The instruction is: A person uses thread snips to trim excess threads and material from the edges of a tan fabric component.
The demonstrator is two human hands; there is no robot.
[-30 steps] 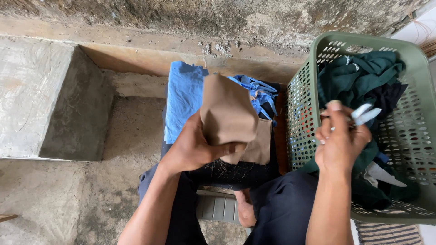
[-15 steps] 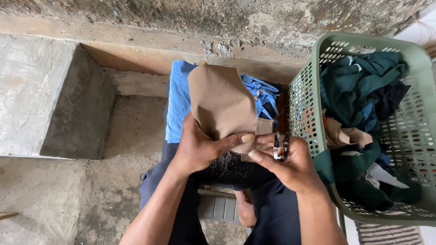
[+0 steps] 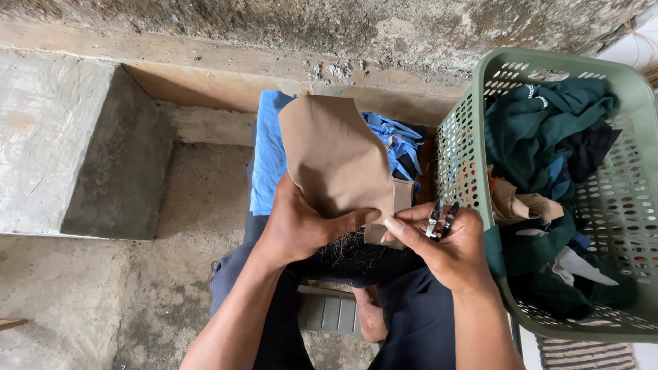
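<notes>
Head view: left hand (image 3: 298, 229) is pinching tan fabric piece (image 3: 336, 161); right hand (image 3: 445, 243) is gripping small snips (image 3: 441, 219), fingertips touching fabric's lower edge.

A single head-worn camera looks steeply down, close over the person's lap and forearms, facing a rough concrete wall (image 3: 274, 20) ahead. A green laundry basket (image 3: 473, 157) fills the frame's right edge; the concrete floor (image 3: 103, 301) lies left.

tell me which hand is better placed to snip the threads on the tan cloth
Probably the right hand: it already holds the small snips beside the tan cloth's lower edge. The left hand is pinching that cloth, steadying it.
</notes>
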